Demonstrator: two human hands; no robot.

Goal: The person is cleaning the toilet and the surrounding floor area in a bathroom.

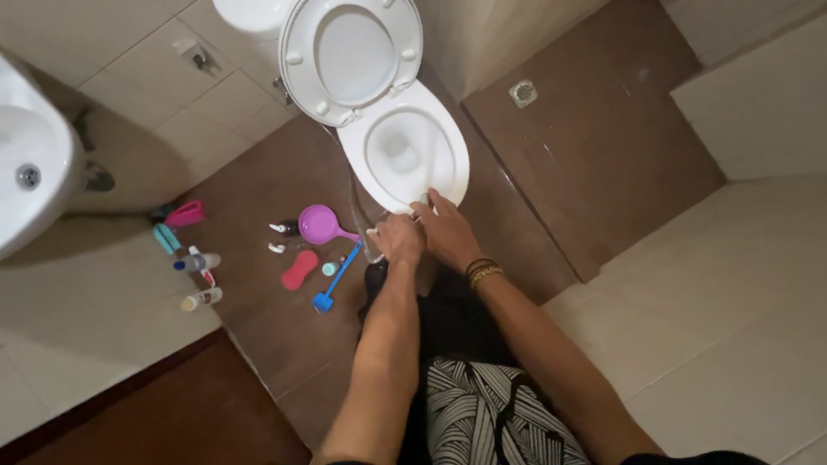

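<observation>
At the bowl's front rim [405, 203], a thin spray hose [355, 202] is clenched in the left hand [400, 238]; the right hand [448, 231] lies open there. The nozzle should be aimed inward, kept low.

- Seen from above, a white toilet bowl [405, 155] sits at twelve o'clock, its seat and lid [351, 52] raised.
- Both hands meet at the bowl's front rim: the left hand [400, 238] is closed, seemingly around a thin clear hose [355, 207]; the right hand [448, 231] rests on the rim, bracelets [482, 270] at the wrist.
- At nine o'clock on the brown floor lie a purple scoop [319, 224], a blue brush [332, 286], a pink sponge [299, 269] and small bottles [200, 280].
- A white sink [30, 164] sits at far left.
</observation>
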